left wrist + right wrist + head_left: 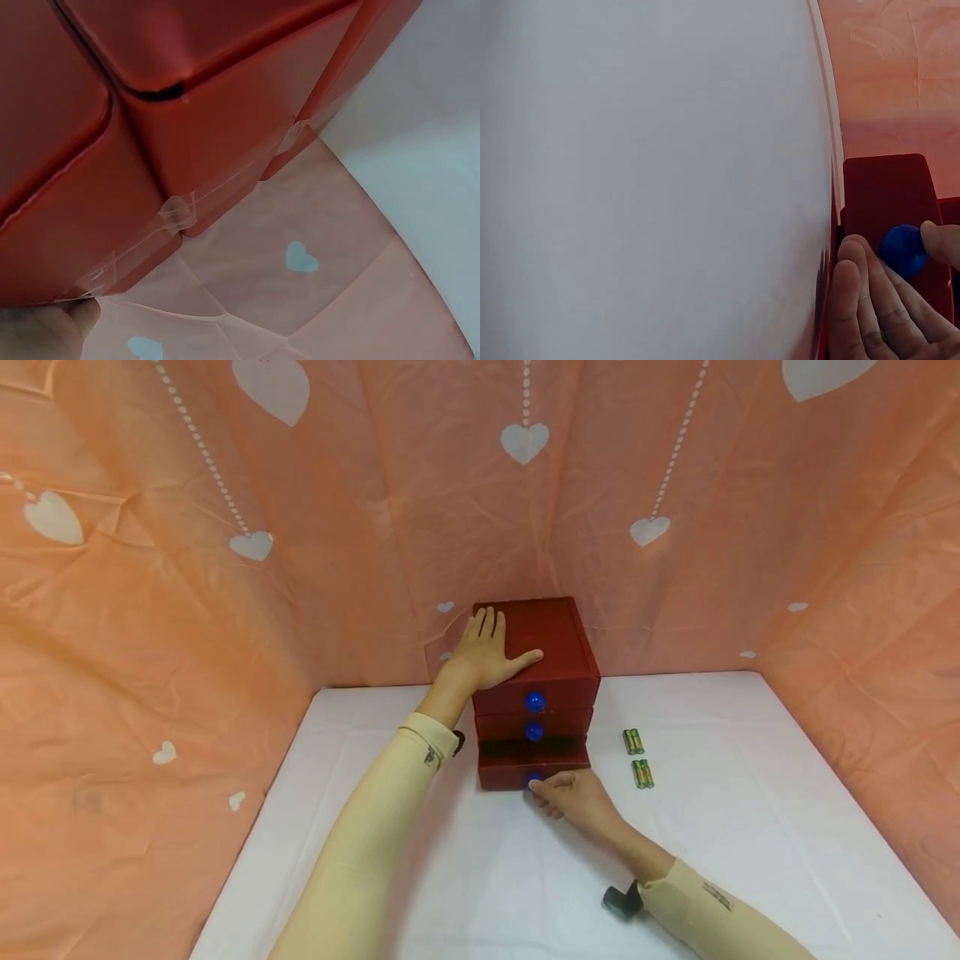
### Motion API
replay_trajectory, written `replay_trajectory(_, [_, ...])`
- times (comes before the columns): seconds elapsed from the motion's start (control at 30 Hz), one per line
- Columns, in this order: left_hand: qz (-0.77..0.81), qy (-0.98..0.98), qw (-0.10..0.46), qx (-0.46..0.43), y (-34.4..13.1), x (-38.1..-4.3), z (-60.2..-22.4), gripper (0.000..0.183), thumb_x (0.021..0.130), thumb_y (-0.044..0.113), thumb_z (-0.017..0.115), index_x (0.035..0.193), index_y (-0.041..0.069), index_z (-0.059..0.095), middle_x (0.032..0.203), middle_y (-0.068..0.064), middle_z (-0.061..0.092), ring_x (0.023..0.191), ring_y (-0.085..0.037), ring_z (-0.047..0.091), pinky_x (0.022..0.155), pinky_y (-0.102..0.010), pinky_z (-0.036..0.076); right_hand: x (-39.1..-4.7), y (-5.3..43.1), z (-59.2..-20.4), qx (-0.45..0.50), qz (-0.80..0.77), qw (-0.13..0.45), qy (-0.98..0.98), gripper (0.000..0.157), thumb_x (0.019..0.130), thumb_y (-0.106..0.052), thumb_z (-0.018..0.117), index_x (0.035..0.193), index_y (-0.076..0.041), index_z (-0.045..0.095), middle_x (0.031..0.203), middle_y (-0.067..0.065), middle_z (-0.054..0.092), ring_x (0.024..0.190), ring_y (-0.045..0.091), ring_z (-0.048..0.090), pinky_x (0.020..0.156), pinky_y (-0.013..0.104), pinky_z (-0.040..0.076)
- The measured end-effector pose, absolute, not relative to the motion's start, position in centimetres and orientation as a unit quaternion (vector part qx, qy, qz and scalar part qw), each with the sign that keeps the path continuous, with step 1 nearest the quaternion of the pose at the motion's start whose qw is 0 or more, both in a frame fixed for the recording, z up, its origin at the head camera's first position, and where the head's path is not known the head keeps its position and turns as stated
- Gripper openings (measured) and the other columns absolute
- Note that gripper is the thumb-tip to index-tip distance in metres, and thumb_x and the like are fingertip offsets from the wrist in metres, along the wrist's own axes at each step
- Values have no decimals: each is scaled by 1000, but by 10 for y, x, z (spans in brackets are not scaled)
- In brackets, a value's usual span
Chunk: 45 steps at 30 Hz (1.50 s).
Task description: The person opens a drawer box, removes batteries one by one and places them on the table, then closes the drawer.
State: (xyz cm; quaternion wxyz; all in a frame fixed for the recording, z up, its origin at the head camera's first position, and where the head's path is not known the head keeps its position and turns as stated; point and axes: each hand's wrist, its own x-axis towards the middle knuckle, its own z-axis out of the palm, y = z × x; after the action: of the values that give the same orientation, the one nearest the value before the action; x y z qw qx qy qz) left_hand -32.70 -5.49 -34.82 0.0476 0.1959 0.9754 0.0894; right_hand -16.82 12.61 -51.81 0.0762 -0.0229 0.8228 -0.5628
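A dark red cabinet (551,631) with three stacked drawers and round blue knobs stands at the back of the table. On its top, toward the left edge, my left hand (486,658) lies with fingers straight and the thumb spread. The left wrist view shows the cabinet's side with clear tape (176,214) across the seams, and part of the hand (41,334) at the corner. The bottom drawer (498,777) is pulled partway out. My right hand (581,797) pinches its blue knob (904,251) between thumb and fingers. The drawer's inside is too dark to make out.
Two pairs of green and gold batteries (633,742) (642,774) lie right of the cabinet. White cloth covers the table (720,827). Orange sheeting (405,527) with white hearts hangs behind and on both sides, close to the cabinet's back.
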Motion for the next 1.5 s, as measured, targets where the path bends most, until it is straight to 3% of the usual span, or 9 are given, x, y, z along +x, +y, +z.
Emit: replay_trajectory(1.5, [95,974,48,200,-56,-326,-347,110,102,82,33,172,2,2,180,-19,-4,167,-32,-8,134,-41,-7,-122,123,-519,9,-569,93,817,35,99,-39,79,96,-4,85,85,7,81,71,19,73,61,30,58])
